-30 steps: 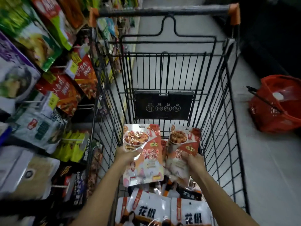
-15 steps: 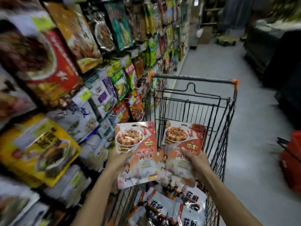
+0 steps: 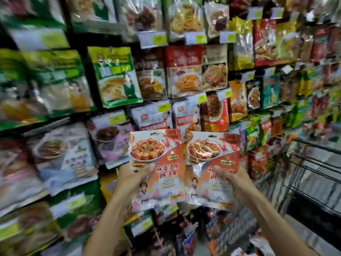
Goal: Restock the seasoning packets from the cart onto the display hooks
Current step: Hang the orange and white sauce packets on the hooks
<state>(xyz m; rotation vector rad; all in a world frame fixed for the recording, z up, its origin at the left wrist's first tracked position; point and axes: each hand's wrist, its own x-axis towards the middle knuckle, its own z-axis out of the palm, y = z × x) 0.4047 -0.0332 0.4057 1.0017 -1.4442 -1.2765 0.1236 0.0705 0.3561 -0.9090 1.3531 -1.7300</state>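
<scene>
Where the arms come in: both bare forearms rise from the bottom edge, side by side and about level.
Left hand [image 3: 134, 180]: pinches the lower half of the left packet [image 3: 158, 159], with the thumb across the printed face and the other fingers hidden behind.
Right hand [image 3: 235, 183]: clamps the right packet [image 3: 212, 159] the same way, thumb on the front and fingers out of sight at the back.
Packets: two alike, orange-red with a pictured dish, held upright facing the camera. Their inner edges touch or just overlap; I cannot tell which.
Long axis: vertical in both. Each has a hang hole [image 3: 154, 134] at its top edge, above the grip, so the free end leads toward the display.
Cart [image 3: 313, 163]: its wire side stands at the right, near the right arm. The stock below the hands is too blurred to name.
Display: a wall of hanging packets straight ahead and to the left, with yellow price tags [image 3: 159, 40] at the row fronts. The hooks are hidden by stock and blur.
Nearer hand: probably the left, since the wall comes closer on that side.
Coming move: likely threading a top hole over a hook tip. That depends on bringing the hole level with the tip, and the low grip may let the loose top fold.
Target hook: cannot be picked out.
</scene>
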